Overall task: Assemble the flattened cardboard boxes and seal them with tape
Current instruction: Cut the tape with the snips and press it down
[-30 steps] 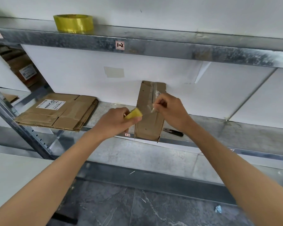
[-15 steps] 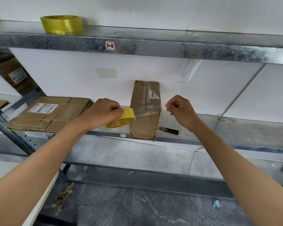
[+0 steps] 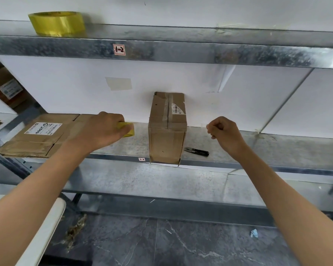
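Gripping tape roll (image 3: 127, 129): left grip (image 3: 100, 131); right grip (image 3: 226, 135) curled, hold unclear | shelf tag (image 3: 119, 49) reads "1-2"

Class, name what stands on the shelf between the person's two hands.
In the head view, the taped cardboard box stands upright on the shelf between the left hand, which grips a tape roll, and the right hand.

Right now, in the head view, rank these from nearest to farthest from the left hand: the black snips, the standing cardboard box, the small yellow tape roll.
1. The small yellow tape roll: gripped in the left hand itself.
2. The cardboard box: standing to that hand's right, mid-shelf.
3. The black snips: lying past the box, on its right side.
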